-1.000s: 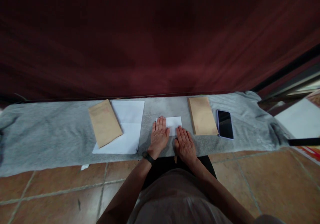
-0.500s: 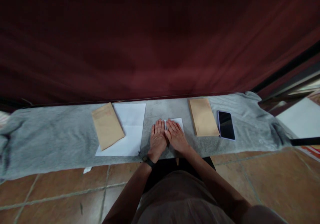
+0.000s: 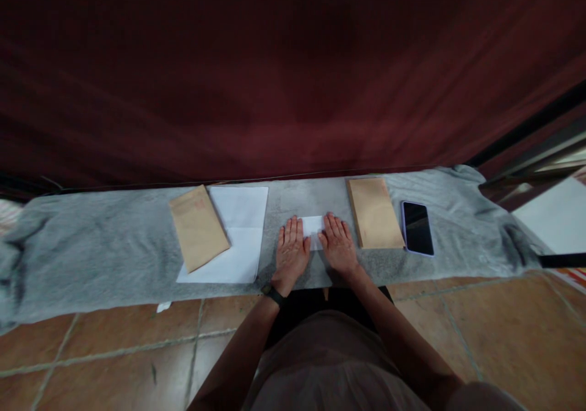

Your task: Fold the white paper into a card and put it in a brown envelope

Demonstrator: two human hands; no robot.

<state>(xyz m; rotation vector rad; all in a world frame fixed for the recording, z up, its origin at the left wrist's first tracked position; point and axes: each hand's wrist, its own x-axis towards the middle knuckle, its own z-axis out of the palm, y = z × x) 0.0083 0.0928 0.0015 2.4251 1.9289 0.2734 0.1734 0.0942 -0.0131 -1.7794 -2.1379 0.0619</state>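
A small piece of white paper (image 3: 314,225), which looks folded, lies flat on the grey cloth (image 3: 114,240) in front of me. My left hand (image 3: 292,249) rests palm down over its left edge, fingers stretched forward. Over the paper's right edge lies my right hand (image 3: 338,243), also flat with its fingers extended. The middle of the paper shows between the two thumbs; its side edges are hidden under the hands. Neither hand grips anything.
Left of my hands, a brown envelope (image 3: 199,228) lies across white sheets (image 3: 242,240). To the right are a stack of brown envelopes (image 3: 375,212) and a phone (image 3: 417,228). A dark red curtain (image 3: 284,124) hangs behind the cloth-covered surface.
My right hand has slid to the right across the paper, away from the left hand, uncovering its middle. My left hand stays nearly in place.
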